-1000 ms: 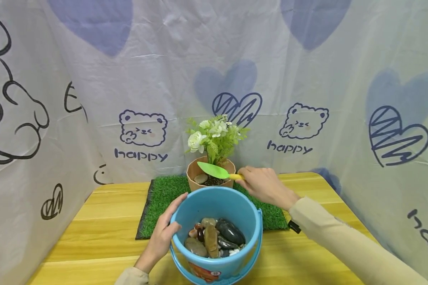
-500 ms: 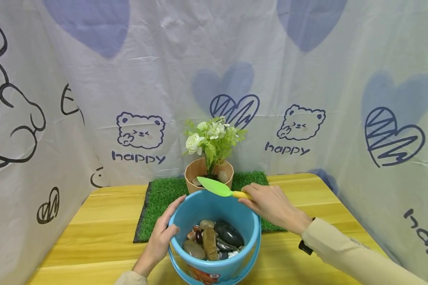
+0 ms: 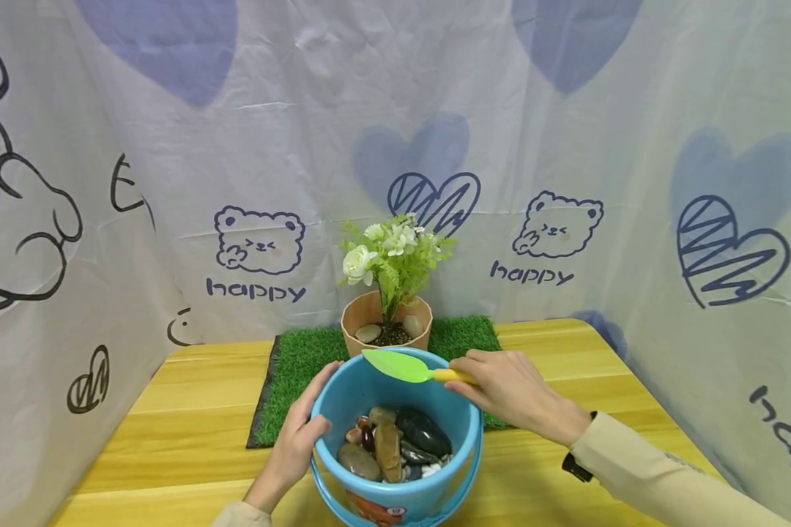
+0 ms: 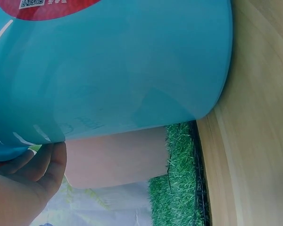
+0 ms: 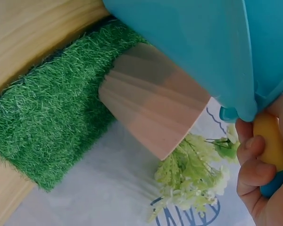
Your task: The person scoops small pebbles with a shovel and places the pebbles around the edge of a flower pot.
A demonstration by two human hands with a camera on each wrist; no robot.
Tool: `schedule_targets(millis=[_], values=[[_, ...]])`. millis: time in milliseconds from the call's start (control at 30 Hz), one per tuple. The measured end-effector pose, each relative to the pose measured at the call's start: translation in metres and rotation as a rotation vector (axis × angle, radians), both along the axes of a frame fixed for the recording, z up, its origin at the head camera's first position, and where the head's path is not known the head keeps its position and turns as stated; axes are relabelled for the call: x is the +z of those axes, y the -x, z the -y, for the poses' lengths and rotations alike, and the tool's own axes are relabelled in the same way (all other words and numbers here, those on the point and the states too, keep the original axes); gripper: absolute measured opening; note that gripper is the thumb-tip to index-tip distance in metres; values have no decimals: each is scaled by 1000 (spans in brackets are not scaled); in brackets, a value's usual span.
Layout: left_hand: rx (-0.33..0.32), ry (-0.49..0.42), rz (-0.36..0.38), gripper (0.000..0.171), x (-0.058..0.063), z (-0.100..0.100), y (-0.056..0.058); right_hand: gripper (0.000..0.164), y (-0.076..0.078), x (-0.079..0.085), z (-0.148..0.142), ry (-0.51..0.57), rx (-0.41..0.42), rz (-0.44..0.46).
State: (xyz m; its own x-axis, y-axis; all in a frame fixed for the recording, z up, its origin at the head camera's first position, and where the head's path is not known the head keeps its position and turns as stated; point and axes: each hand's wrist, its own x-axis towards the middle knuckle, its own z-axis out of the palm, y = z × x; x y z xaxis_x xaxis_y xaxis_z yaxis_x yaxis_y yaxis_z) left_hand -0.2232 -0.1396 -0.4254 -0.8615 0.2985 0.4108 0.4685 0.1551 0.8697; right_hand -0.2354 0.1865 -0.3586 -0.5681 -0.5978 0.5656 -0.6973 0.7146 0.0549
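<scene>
My left hand (image 3: 296, 432) holds the left side of a blue bucket (image 3: 398, 498), its thumb at the rim and fingers along the outer wall. In the right wrist view, the fingers of my right hand (image 3: 510, 388) curl round the yellow handle (image 5: 272, 143) of a small garden trowel. Its green blade (image 3: 398, 365) lies across the far part of the bucket's mouth and carries nothing visible. Inside the bucket are a large black stone (image 3: 424, 432), a long brown stone (image 3: 387, 448), a grey-brown stone (image 3: 359, 462) and several small pebbles.
Behind the bucket, a peach flowerpot (image 3: 356, 322) holds dark soil, white flowers (image 3: 398, 240) with green leaves, and two pale stones (image 3: 412, 326). It stands on a green turf mat (image 3: 303, 366) upon a wooden table (image 3: 171, 432). A printed white cloth (image 3: 329, 110) hangs behind.
My right hand has brought the trowel down and toward me, from over the flowerpot to the bucket's mouth. A second pale stone shows in the pot. My left hand stays on the bucket.
</scene>
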Motion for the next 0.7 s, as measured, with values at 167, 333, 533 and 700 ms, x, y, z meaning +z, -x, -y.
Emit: schedule_targets(millis=[167, 333, 533, 700], values=[[1, -3, 9, 77, 0, 0, 0, 16, 0, 5, -2, -44, 38, 27], [3, -6, 19, 77, 0, 0, -1, 16, 2, 12, -5, -107, 109, 78], [-11, -7, 15, 76, -1, 1, -1, 17, 5, 24, -6, -184, 170, 203], [-14, -2, 8, 77, 0, 2, 0, 16, 6, 41, -5, -227, 180, 417]])
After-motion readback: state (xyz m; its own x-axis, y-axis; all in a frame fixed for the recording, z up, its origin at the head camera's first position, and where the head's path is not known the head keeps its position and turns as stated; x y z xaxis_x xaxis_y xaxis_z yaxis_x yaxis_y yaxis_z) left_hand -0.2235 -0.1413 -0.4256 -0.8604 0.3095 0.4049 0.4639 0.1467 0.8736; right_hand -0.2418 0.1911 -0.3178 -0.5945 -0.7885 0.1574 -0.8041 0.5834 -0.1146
